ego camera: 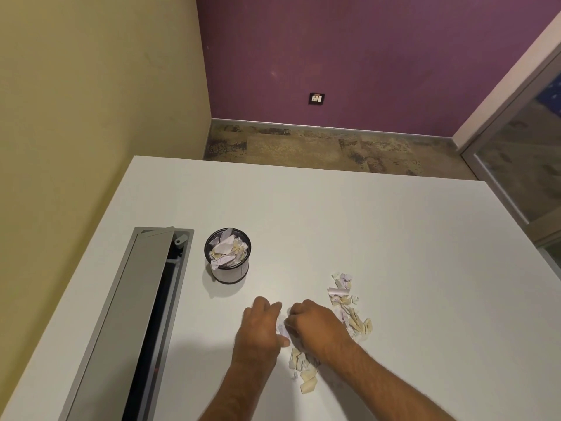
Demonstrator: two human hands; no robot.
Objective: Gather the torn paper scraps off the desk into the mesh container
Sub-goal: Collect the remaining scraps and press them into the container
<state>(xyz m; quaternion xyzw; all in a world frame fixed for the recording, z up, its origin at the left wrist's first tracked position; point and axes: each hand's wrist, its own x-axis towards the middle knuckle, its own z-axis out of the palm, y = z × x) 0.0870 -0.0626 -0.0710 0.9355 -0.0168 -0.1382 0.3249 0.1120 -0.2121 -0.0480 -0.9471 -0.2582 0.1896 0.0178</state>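
Head view, largest item first: the desk (379, 238) fills the lower frame, white and mostly bare. A grey cable hatch (136, 314) runs along its side at 9 o'clock from my hands, lid partly raised.

The mesh container (227, 256) stands upright at 11 o'clock from my hands, near but apart from them. It is already heaped to the rim with paper, some pieces standing above the edge. Judgement: much of the job is done, and spare room inside looks limited.

Remaining paper scraps (349, 308) lie in a loose band on the desk, from 1 o'clock to 3 o'clock of my right hand (315, 323). A smaller clump sits at 6 o'clock, just below both hands.

My left hand (261, 323) and right hand meet knuckle to knuckle, fingers curled inward. Between them a small white wad of scraps shows. Both hands appear closed around this wad, palms down, resting on or just above the desk.

Judgement: one handful is gathered but not yet carried over. At least two more patches are left to collect.
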